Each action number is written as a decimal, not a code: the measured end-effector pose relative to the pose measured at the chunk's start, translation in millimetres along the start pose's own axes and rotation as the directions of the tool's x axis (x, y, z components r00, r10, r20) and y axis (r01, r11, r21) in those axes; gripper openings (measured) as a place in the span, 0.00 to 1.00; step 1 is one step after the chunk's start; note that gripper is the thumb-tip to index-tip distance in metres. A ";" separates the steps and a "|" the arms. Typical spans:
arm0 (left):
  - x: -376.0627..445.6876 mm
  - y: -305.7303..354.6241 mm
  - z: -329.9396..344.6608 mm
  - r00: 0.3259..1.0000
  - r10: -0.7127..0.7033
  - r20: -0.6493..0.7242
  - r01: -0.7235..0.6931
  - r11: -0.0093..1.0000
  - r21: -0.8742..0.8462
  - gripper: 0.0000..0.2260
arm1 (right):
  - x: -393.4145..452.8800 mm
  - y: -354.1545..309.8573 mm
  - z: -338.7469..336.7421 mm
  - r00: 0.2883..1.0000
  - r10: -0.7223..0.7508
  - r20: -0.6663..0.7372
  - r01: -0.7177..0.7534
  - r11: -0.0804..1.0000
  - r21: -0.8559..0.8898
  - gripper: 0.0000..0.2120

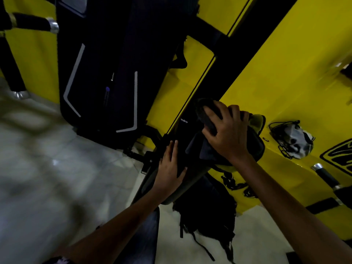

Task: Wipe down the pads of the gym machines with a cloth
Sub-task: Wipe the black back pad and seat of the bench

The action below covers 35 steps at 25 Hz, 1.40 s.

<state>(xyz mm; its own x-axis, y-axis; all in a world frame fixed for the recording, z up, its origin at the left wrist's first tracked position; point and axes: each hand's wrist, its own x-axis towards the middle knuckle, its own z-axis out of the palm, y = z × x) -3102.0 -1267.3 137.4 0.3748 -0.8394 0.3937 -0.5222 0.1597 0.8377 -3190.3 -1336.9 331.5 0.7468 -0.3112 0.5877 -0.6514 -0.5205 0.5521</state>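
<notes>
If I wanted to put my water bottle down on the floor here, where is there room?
The pale floor left of the pad and below the big dark machine looks bare. Right of the pad is crowded: a black backpack lies on the floor under the yellow wall. The left hand and right hand are on the pad.
</notes>
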 end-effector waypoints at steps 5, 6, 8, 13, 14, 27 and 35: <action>-11.8 -31.2 3.3 0.996 -0.067 0.061 0.066 0.997 0.028 0.39 | -12.0 -29.0 3.4 0.938 -0.341 0.065 0.344 0.894 -0.287 0.28; -15.5 -37.1 4.2 0.994 -0.087 0.071 0.085 0.996 0.027 0.39 | -8.9 -30.5 2.5 0.929 -0.362 0.083 0.369 0.873 -0.319 0.29; -22.6 -47.9 7.1 0.989 -0.118 0.090 0.116 0.993 0.027 0.38 | -9.4 -40.6 3.3 0.950 -0.304 0.066 0.307 0.881 -0.361 0.28; -38.4 -77.7 15.2 0.977 -0.147 0.155 0.138 0.988 0.070 0.39 | -40.7 -85.2 32.3 0.859 -0.462 0.218 0.509 0.810 -0.289 0.28; -40.9 -82.8 16.7 0.975 -0.153 0.161 0.140 0.986 0.087 0.39 | -37.1 -84.1 32.2 0.866 -0.456 0.205 0.498 0.819 -0.284 0.27; -76.8 -132.3 41.7 0.963 -0.209 0.168 0.191 0.975 0.115 0.40 | -99.0 -127.1 79.2 0.964 -0.258 0.061 0.262 0.892 -0.368 0.21; -81.8 -174.4 50.7 0.922 -0.291 0.255 0.275 0.956 0.099 0.41 | -125.6 -162.3 107.5 0.945 -0.311 0.102 0.327 0.910 -0.256 0.21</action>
<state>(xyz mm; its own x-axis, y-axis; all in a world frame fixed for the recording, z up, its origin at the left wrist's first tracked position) -3080.4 -1252.9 -60.1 0.3022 -0.9530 0.0223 -0.4719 -0.1293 0.8721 -3164.0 -1298.8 104.5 0.9219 -0.2134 0.3234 -0.3827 -0.3714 0.8459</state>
